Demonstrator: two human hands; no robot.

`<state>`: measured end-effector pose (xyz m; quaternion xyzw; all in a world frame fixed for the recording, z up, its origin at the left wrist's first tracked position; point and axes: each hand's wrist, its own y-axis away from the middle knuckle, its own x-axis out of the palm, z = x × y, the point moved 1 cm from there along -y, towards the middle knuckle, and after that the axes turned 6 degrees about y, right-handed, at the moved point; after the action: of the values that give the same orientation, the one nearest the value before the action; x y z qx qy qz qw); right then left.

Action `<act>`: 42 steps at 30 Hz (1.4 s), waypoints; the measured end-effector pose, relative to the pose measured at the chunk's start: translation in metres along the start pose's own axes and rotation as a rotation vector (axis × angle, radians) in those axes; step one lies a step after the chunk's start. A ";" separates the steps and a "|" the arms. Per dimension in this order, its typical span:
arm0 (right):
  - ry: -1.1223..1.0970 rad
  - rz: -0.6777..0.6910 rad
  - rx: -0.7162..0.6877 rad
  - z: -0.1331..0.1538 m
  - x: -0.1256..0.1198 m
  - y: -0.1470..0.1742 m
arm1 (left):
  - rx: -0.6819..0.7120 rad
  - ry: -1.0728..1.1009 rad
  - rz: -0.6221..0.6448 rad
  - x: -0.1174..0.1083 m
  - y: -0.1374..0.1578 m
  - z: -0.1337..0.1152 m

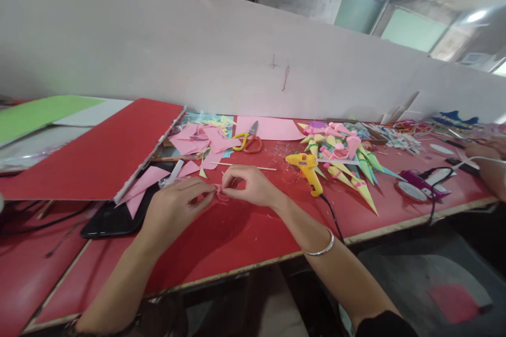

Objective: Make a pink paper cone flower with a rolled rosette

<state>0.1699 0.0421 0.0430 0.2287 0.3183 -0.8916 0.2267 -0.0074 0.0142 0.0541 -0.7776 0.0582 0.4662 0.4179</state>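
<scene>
Left hand (174, 208): thumb and forefinger nearly meeting in a narrow pinch on one side of the pink strip (222, 199).
Right hand (253, 184): thumb and forefinger curled round to an equally narrow pinch on the strip's other side.
Pink strip: looped between the two sets of fingertips, just above the worktop (253, 237), between its front and back edges; its exact shape is too blurred to tell.
Step in hand: seemingly shaping or tying the strip by fingertip; the next move would call for a light, steady pinch from both hands.
Wooden stick (261, 168): just beyond the right hand, towards the back edge.
Scissors (247, 139): farther back, near the pink paper scraps (190, 142).
Glue gun (310, 166): right of the right hand, its cable running to the front edge.
Paper cones (356, 181): heaped right of the gun, towards the back edge.
Red board (103, 152): across the worktop's left part.
</scene>
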 end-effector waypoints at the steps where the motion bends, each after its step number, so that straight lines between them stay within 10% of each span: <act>1: -0.004 -0.005 0.001 0.000 0.000 0.000 | -0.004 0.008 0.001 0.000 0.000 0.000; 35: -0.056 -0.114 0.001 0.003 -0.001 -0.003 | -0.142 0.093 -0.004 0.004 0.000 0.001; 42: -0.037 -0.099 -0.072 0.005 -0.001 -0.003 | -0.271 0.205 0.194 0.024 0.005 0.004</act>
<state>0.1680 0.0409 0.0486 0.1875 0.3569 -0.8939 0.1961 0.0011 0.0205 0.0312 -0.8609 0.1120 0.4261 0.2544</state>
